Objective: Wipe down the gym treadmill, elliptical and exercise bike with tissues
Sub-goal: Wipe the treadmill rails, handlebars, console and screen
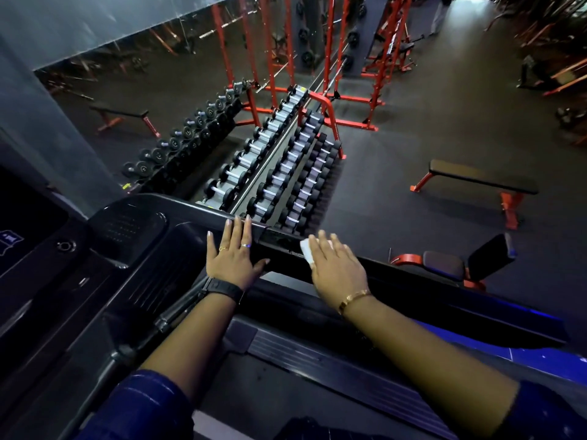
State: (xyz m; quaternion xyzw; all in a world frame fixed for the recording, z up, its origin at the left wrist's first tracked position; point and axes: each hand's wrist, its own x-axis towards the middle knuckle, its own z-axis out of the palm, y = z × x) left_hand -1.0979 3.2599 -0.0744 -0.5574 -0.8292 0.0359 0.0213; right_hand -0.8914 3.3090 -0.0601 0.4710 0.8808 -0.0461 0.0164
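Your right hand presses the tissue flat on the rail of the treadmill, fingers straight. Your left hand rests just beside it, fingers open too, where the rail starts. The rail runs long, off to your right and back toward you, so I think you wipe that way; the dumbbells sit well past it.

**Dim gym, red racks**

Dark rubber floor spreads under a long dumbbell rack set against a wall mirror. Red squat racks stand beyond; a flat bench and an adjustable bench sit right.
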